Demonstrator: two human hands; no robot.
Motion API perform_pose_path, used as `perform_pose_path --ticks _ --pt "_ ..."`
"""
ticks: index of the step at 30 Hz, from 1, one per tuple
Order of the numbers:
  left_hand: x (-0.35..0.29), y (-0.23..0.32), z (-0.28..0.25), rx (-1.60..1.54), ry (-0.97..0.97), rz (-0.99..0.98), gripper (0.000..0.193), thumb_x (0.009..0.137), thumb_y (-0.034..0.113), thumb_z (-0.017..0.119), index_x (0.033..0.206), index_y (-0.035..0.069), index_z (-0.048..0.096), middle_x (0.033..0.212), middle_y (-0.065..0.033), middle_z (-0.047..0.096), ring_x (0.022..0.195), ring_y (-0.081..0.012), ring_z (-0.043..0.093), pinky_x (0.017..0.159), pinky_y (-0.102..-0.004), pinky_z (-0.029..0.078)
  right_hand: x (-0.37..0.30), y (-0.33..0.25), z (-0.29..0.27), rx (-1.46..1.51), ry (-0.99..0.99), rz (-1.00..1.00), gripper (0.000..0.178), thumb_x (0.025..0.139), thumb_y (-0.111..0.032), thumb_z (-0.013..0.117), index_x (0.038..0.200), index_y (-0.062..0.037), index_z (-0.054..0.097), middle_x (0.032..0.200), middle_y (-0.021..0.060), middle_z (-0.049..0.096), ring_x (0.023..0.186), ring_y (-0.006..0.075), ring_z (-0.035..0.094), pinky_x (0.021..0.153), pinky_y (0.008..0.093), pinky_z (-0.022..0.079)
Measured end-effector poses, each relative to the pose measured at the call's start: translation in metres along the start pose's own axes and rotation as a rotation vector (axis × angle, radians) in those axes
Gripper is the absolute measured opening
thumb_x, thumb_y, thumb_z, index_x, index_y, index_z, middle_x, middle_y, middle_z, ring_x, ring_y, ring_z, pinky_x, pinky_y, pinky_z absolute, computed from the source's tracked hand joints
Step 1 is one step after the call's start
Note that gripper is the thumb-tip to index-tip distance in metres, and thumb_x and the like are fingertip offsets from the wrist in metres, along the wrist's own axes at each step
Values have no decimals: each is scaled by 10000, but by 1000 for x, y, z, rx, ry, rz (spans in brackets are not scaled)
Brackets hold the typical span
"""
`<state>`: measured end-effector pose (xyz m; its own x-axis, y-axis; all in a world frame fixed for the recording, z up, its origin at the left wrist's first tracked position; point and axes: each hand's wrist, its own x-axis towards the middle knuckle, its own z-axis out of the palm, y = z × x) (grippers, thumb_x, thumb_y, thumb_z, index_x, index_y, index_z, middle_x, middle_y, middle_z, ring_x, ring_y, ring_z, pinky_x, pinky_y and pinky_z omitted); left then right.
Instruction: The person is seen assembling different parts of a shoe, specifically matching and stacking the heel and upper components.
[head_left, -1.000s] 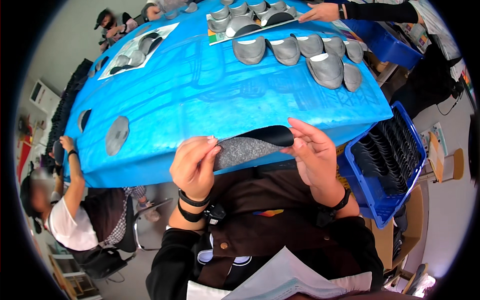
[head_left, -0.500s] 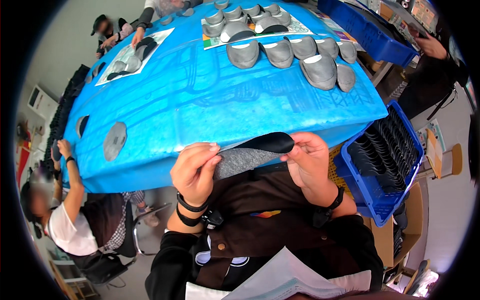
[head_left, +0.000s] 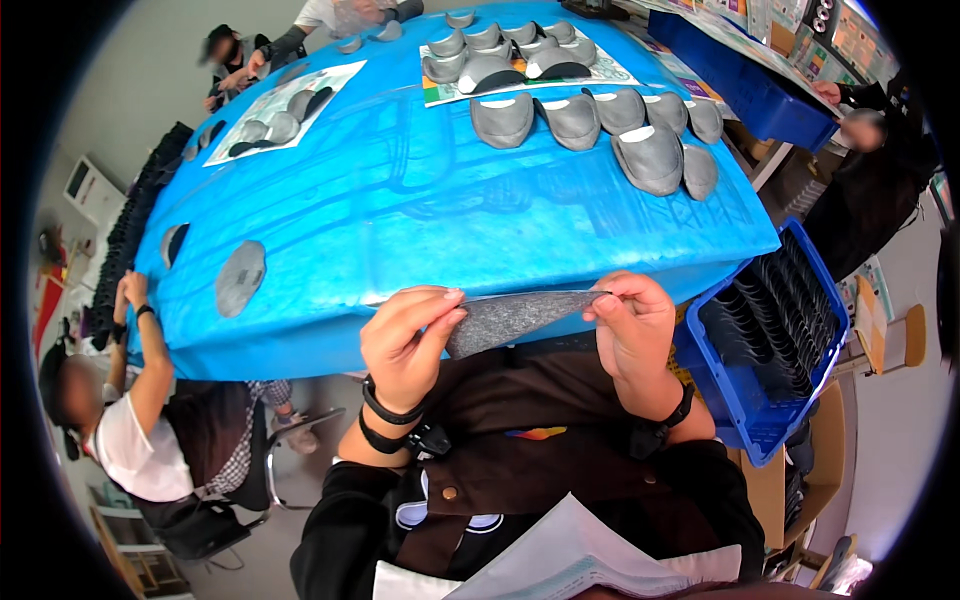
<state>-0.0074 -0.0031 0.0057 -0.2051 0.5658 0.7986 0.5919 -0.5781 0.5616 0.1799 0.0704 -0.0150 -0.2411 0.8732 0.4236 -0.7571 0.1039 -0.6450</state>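
A grey felt piece point(head_left: 520, 318) is stretched level between both hands, just in front of the table's near edge. It tapers towards the right, and its speckled grey face shows. My left hand point(head_left: 405, 335) pinches its left end between thumb and fingers. At the narrow right tip, my right hand point(head_left: 638, 330) pinches the piece too. On the table beyond, a flat grey oval piece point(head_left: 240, 280) lies to the left. Near that, a grey-and-black curved piece point(head_left: 174, 245) rests.
The blue-covered table point(head_left: 340, 220) bears rows of grey cupped pieces point(head_left: 575, 122) and printed sheets at the back. On the right stands a blue crate point(head_left: 760, 445) packed with black curved pieces. A seated co-worker point(head_left: 150, 430) is at the left; others are at the far side and right.
The felt piece has turned so its black side no longer shows and its top edge looks straighter. Both hands sit slightly further right in the picture. A far co-worker's hand has left the sheet.
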Motion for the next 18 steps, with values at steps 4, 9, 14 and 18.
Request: perform_pose_path --ticks 4,9,14,18 --pt "0 0 -2 -11 -23 -35 155 647 -56 616 798 -22 602 726 -112 590 641 -179 563 561 -236 435 0 2 -2 -32 -8 -18 110 705 76 560 794 16 535 755 114 551 638 160 534 586 259 449" --pt "0 1 -2 -24 -24 -60 128 660 -56 603 783 -22 600 724 -111 589 630 -171 557 552 -230 428 1 1 -1 -1 -13 -17 118 697 87 571 792 25 540 746 112 560 642 158 540 597 254 449" --pt "-1 -3 5 -80 14 -122 83 676 -51 586 753 -21 593 712 -109 586 639 -173 555 572 -235 427 2 3 -17 -134 -136 -5 237 676 107 570 887 10 526 884 124 535 747 165 531 616 252 451" --pt "7 -16 7 -2 -15 -84 74 684 -39 579 752 -13 593 712 -111 585 652 -184 558 586 -247 431 18 -16 -25 142 -21 34 579 676 -64 600 1179 -5 318 1255 114 214 1085 219 335 870 355 327"
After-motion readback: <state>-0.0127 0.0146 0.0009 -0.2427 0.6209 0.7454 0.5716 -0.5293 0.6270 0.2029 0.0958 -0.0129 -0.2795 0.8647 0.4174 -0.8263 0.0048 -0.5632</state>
